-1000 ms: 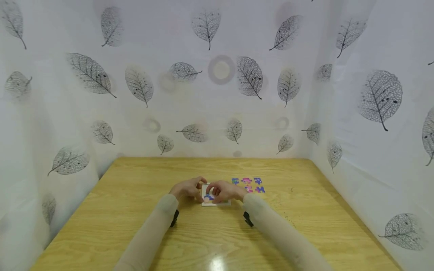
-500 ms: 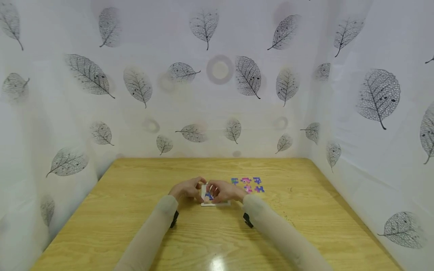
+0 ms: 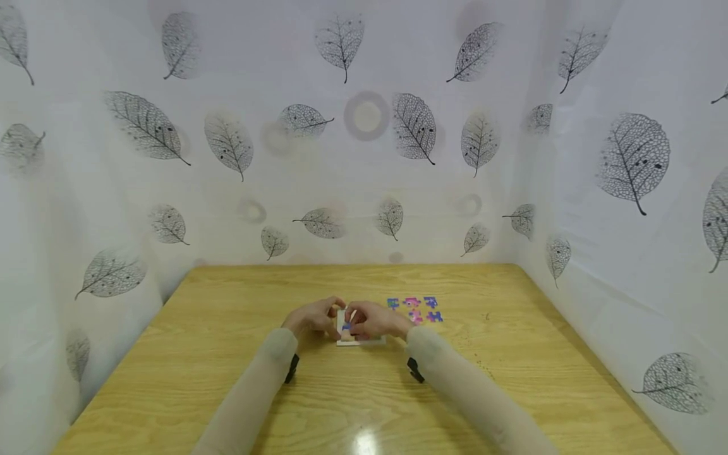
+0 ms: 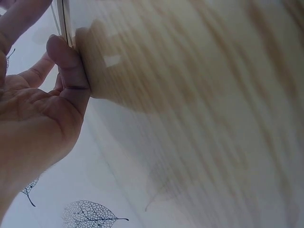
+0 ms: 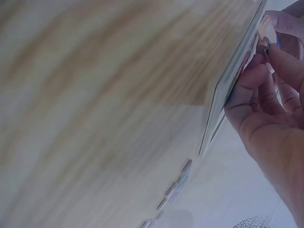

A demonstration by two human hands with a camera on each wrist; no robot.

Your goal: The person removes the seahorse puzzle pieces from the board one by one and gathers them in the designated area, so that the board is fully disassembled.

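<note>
A white-rimmed puzzle tray [image 3: 361, 343] lies flat on the table between both hands. The left hand [image 3: 313, 317] grips the tray's left side, index finger at the far corner and thumb nearer; in the left wrist view the thumb of that hand [image 4: 42, 104] touches the tray edge [image 4: 65, 21]. Bent over the tray, the right hand [image 3: 375, 320] covers much of its inside, where a blue patch [image 3: 346, 328] shows at left. The right wrist view shows a small puzzle piece [image 5: 267, 31] at the fingertips, with the right hand [image 5: 270, 99] beside the tray rim [image 5: 216, 102].
Several loose pink, blue and purple puzzle pieces [image 3: 412, 303] lie in two rows on the wooden table [image 3: 364, 388], just right of and beyond the tray. White sheets with leaf prints [image 3: 306, 120] stand behind the table and along its sides.
The right fingertips have shifted slightly left over the tray, and less of the blue patch shows. The left hand keeps its hold. The head view has drifted slightly.
</note>
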